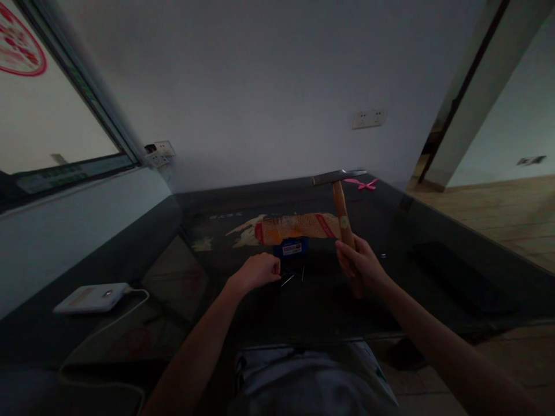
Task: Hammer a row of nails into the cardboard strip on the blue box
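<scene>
My right hand point(365, 264) is wrapped round the wooden handle of a hammer point(340, 203), which stands nearly upright with its metal head at the top. My left hand point(259, 269) is closed low over the dark table; whatever its fingers may hold is hidden. Just right of that hand lie a few thin nails point(287, 281), and another nail point(303, 273) points upward in the view. Behind them is a small blue box point(291, 248) with a white label. A long red and tan printed package point(295, 227) lies across the table, beyond or on the box; I cannot tell which.
On the left, a white power bank point(93, 297) has a white cable point(124, 318) trailing toward the near edge. A pink ribbon point(366, 185) lies at the back right. A flat black object point(455, 277) rests on the right. Behind the dark table point(208, 202) stands a wall.
</scene>
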Demonstrator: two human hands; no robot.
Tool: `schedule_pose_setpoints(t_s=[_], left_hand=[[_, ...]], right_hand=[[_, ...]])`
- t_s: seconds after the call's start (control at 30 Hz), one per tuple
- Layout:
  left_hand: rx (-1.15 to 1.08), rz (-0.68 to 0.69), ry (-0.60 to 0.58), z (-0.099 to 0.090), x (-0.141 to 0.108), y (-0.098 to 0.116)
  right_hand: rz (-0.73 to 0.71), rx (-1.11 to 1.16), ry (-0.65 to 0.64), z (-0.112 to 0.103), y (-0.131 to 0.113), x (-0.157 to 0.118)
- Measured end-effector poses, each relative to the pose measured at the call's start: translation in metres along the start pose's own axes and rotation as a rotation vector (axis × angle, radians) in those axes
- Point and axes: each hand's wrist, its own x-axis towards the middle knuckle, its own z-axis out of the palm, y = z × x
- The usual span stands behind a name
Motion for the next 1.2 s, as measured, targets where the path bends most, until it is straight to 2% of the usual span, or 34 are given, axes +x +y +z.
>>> schedule_pose_setpoints(t_s=[0.1,0.3,0.4,0.47,0.57,0.7,0.8,0.93,1.0,1.2], left_hand=[[0.058,-0.03,0.001,0.003,0.001,0.002],[0.132,-0.092,0.085,0.007,0.001,0.005],[0.1,-0.068,0.06,0.005,0.0,0.003],[0.012,-0.001,0.008,0.001,0.0,0.001],[-0.236,0.121,-0.068,-0.009,-0.001,0.0],[-0.547,0.182,-0.043,-0.025,-0.002,0.001],[-0.678,0.174,0.082,-0.031,-0.002,0.0],[-0.822,0.124,0.398,-0.031,0.003,-0.004],[-0.869,0.111,0.519,-0.031,0.006,-0.005],[-0.853,0.069,0.701,-0.046,0.023,-0.003]], right_hand=[[-0.007,-0.007,-0.005,0.0,0.0,0.0],[-0.001,-0.034,-0.006,-0.001,0.001,0.001],[-0.016,-0.039,-0.007,-0.002,0.003,0.001],[-0.022,-0.044,-0.011,-0.002,0.004,0.002],[-0.013,-0.04,-0.011,-0.002,0.004,0.002],[0.006,-0.034,0.012,-0.001,0.002,0.001],[-0.001,-0.038,0.001,-0.001,0.001,0.001],[0.007,-0.042,0.007,-0.003,0.002,0.001],[0.012,-0.04,0.006,-0.004,0.003,0.002],[0.018,-0.062,-0.018,-0.004,0.007,0.002]])
